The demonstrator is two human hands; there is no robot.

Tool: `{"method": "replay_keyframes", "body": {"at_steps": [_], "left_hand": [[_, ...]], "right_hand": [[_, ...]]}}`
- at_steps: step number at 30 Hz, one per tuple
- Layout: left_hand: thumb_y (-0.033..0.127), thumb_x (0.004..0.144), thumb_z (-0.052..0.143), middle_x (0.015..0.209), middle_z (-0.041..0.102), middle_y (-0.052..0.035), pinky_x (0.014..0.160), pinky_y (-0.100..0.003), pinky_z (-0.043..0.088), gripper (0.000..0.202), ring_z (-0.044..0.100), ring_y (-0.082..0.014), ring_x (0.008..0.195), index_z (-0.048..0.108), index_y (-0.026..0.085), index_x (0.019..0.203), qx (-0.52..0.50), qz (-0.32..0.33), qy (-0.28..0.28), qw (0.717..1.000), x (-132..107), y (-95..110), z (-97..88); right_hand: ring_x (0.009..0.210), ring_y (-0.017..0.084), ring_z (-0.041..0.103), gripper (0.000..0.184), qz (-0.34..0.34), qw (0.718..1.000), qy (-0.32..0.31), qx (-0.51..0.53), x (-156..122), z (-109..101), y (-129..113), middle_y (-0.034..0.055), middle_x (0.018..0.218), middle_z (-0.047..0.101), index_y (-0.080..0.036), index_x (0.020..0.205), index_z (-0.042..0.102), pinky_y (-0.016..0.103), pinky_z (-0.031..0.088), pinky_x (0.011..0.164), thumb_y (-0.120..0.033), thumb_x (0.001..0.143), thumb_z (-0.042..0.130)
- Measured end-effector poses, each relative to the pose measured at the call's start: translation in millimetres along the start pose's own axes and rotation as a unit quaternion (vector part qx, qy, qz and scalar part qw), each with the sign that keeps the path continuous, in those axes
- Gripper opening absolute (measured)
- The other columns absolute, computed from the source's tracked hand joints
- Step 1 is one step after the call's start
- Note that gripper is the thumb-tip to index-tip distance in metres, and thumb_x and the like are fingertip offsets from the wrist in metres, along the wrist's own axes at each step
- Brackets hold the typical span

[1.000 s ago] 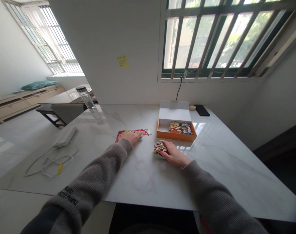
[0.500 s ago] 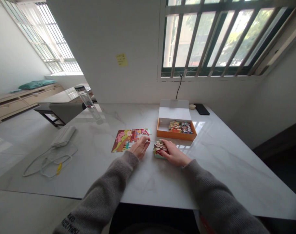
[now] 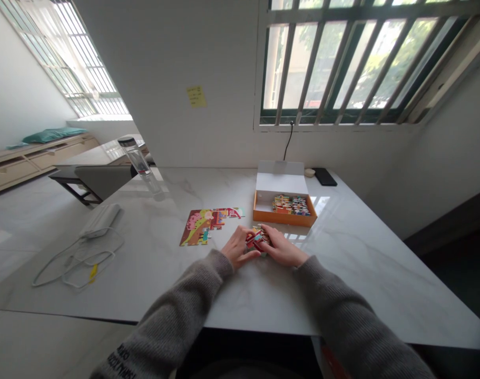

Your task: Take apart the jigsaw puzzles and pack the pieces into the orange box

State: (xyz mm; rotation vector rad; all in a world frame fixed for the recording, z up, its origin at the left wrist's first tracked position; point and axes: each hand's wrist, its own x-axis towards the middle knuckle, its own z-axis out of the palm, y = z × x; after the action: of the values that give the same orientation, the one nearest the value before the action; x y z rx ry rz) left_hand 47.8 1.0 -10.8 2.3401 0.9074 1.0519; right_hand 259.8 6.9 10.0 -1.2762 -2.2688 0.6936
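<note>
A small stack of colourful puzzle pieces (image 3: pixel 256 238) lies on the white marble table (image 3: pixel 232 284) in front of me. My left hand (image 3: pixel 237 247) and my right hand (image 3: pixel 281 247) both close around this stack from either side, fingers curled on the pieces. To the left of my hands lies a partly assembled colourful puzzle (image 3: pixel 202 225), flat on the table. Behind the stack stands an open orange box (image 3: pixel 283 217) with more puzzle pieces inside and its white lid folded back.
A clear water bottle (image 3: pixel 139 162) stands at the far left of the table. A white power adapter with a looped cable (image 3: pixel 90 231) lies at the left. A dark phone (image 3: pixel 325 177) and a small round object lie by the wall. The table's front edge is near me.
My left hand left the assembled puzzle, moved right and came onto the stack of pieces. My right hand stayed on the stack.
</note>
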Motion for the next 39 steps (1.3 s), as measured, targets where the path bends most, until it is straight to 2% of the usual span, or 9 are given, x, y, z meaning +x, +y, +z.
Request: {"method": "replay_keyframes", "body": {"at_steps": [5, 10, 15, 20, 24, 29, 32, 36, 39], "left_hand": [[0.028, 0.095, 0.045, 0.109, 0.045, -0.0097, 0.093, -0.043, 0.048, 0.025, 0.050, -0.0230, 0.102, 0.046, 0.020, 0.119, 0.030, 0.007, 0.006, 1.000, -2, -3, -1.1], [0.018, 0.088, 0.055, 0.111, 0.045, -0.0095, 0.081, -0.034, 0.053, 0.029, 0.053, -0.0189, 0.092, 0.048, 0.019, 0.116, 0.002, 0.011, 0.039, 0.999, -3, 1, -5.2], [0.022, 0.089, 0.057, 0.106, 0.056, -0.0059, 0.068, -0.026, 0.052, 0.033, 0.056, -0.0127, 0.074, 0.046, 0.021, 0.120, 0.003, -0.005, 0.028, 1.000, -5, -4, -6.2], [0.029, 0.092, 0.057, 0.103, 0.062, -0.0030, 0.072, -0.028, 0.054, 0.046, 0.057, -0.0112, 0.067, 0.040, 0.026, 0.135, 0.022, -0.061, -0.011, 0.998, -8, -10, -12.4], [0.031, 0.098, 0.045, 0.107, 0.059, -0.0070, 0.078, -0.028, 0.053, 0.029, 0.059, -0.0133, 0.078, 0.055, 0.023, 0.124, 0.015, -0.011, -0.021, 1.000, -8, -11, -15.1], [0.028, 0.098, 0.044, 0.095, 0.055, -0.0052, 0.072, -0.026, 0.052, 0.029, 0.056, -0.0128, 0.075, 0.062, 0.024, 0.121, 0.031, 0.010, -0.036, 0.999, -6, -6, -11.8], [0.022, 0.092, 0.051, 0.100, 0.052, -0.0036, 0.065, -0.024, 0.052, 0.037, 0.052, -0.0086, 0.064, 0.054, 0.025, 0.129, 0.010, -0.021, -0.017, 1.000, -5, 1, -10.2], [0.020, 0.084, 0.059, 0.113, 0.047, -0.0052, 0.056, -0.024, 0.050, 0.060, 0.042, -0.0025, 0.050, 0.037, 0.025, 0.140, -0.023, -0.065, 0.015, 0.998, -3, 6, -9.7], [0.025, 0.079, 0.064, 0.117, 0.047, -0.0096, 0.067, -0.032, 0.053, 0.071, 0.051, -0.0093, 0.062, 0.033, 0.022, 0.143, 0.040, -0.083, 0.006, 0.996, -2, 4, -8.9]], "right_hand": [[0.132, 0.034, 0.047, 0.065, 0.003, 0.999, -0.008, 0.034, 0, -1, 2, 0.0202, 0.143, 0.048, -0.012, 0.144, 0.039, 0.053, 0.035, 0.111, -0.042, 0.089, 0.056], [0.131, 0.031, 0.049, 0.065, -0.015, 0.997, -0.003, 0.072, -1, -1, 4, 0.0167, 0.143, 0.049, -0.017, 0.145, 0.038, 0.049, 0.038, 0.110, -0.038, 0.087, 0.061], [0.128, 0.029, 0.051, 0.064, -0.035, 0.996, 0.020, 0.082, 0, -1, 7, 0.0161, 0.138, 0.053, -0.018, 0.143, 0.041, 0.049, 0.040, 0.110, -0.035, 0.086, 0.063], [0.123, 0.028, 0.055, 0.065, -0.029, 0.995, 0.018, 0.099, 1, 0, 13, 0.0138, 0.137, 0.054, -0.021, 0.143, 0.041, 0.048, 0.043, 0.106, -0.032, 0.084, 0.066], [0.119, 0.028, 0.058, 0.067, -0.016, 0.993, 0.005, 0.115, 0, 1, 16, 0.0144, 0.138, 0.053, -0.020, 0.144, 0.040, 0.047, 0.047, 0.102, -0.030, 0.084, 0.067], [0.125, 0.028, 0.054, 0.068, -0.052, 0.993, -0.015, 0.109, -2, -3, 14, 0.0133, 0.139, 0.052, -0.021, 0.145, 0.038, 0.046, 0.044, 0.106, -0.024, 0.082, 0.065], [0.131, 0.027, 0.048, 0.073, -0.069, 0.993, -0.026, 0.098, -3, -6, 13, 0.0138, 0.141, 0.049, -0.019, 0.145, 0.035, 0.045, 0.039, 0.111, -0.013, 0.077, 0.060], [0.129, 0.026, 0.049, 0.079, -0.067, 0.991, -0.038, 0.107, -3, -4, 13, 0.0136, 0.142, 0.046, -0.019, 0.147, 0.032, 0.041, 0.041, 0.110, -0.007, 0.073, 0.055], [0.129, 0.026, 0.049, 0.080, -0.064, 0.991, -0.041, 0.111, -4, -4, 13, 0.0139, 0.143, 0.045, -0.019, 0.148, 0.031, 0.041, 0.040, 0.110, -0.007, 0.072, 0.054]]}}
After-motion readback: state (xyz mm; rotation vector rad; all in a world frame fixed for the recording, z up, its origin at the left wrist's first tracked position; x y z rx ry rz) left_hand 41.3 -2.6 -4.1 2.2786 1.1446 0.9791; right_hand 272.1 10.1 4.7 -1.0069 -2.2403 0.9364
